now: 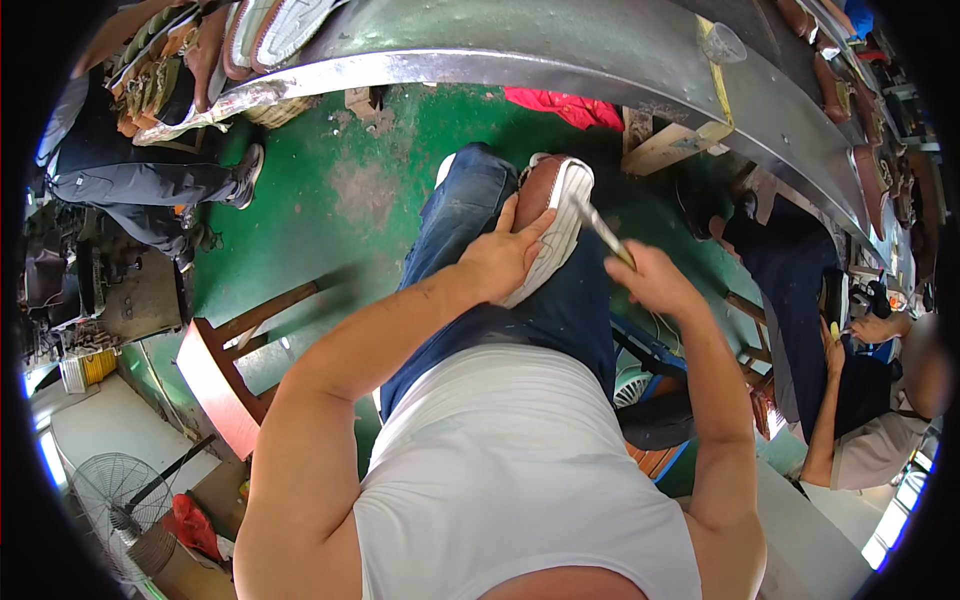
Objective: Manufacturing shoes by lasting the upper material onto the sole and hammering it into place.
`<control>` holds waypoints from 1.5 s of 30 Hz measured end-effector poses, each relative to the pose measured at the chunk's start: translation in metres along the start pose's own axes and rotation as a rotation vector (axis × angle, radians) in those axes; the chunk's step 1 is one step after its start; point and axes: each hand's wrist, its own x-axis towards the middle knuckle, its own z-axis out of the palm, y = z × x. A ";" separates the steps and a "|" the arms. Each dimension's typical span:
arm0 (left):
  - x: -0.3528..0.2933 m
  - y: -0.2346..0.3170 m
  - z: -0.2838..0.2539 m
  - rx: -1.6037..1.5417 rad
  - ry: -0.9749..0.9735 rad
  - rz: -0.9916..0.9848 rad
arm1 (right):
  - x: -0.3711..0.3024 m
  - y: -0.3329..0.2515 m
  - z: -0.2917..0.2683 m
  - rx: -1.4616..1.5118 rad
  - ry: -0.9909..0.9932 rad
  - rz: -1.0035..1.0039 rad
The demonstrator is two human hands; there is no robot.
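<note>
A brown shoe [541, 191] with a white sole [558, 245] lies on my lap, its sole turned up and to the right. My left hand [500, 258] grips it, the fingers reaching over the brown upper and the edge of the sole. In my right hand [655, 280] is a slim tool [604, 232] with a pale, metal-looking shaft and a yellowish handle. The tool's far end is at the right edge of the sole, near the toe. Blur hides that end's shape, so its exact kind cannot be told.
A metal-edged workbench [470, 66] curves across the front, with shoes [285, 35] at its left and a clear cup [722, 44] farther right. A wooden stool [225, 385] stands at my left, near a fan [120, 505]. Another person [870, 430] sits at right.
</note>
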 end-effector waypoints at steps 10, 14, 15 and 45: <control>-0.013 0.004 -0.011 0.066 -0.205 -0.026 | 0.054 0.018 0.053 -0.135 0.286 -0.164; -0.029 -0.004 0.031 -0.445 0.225 -0.260 | 0.052 0.008 0.041 -0.152 0.216 -0.136; -0.030 -0.004 0.030 -0.448 0.221 -0.270 | 0.048 0.000 0.034 -0.119 0.129 -0.121; 0.040 0.010 -0.029 -0.557 0.159 0.448 | 0.080 -0.025 -0.015 0.604 0.097 -0.273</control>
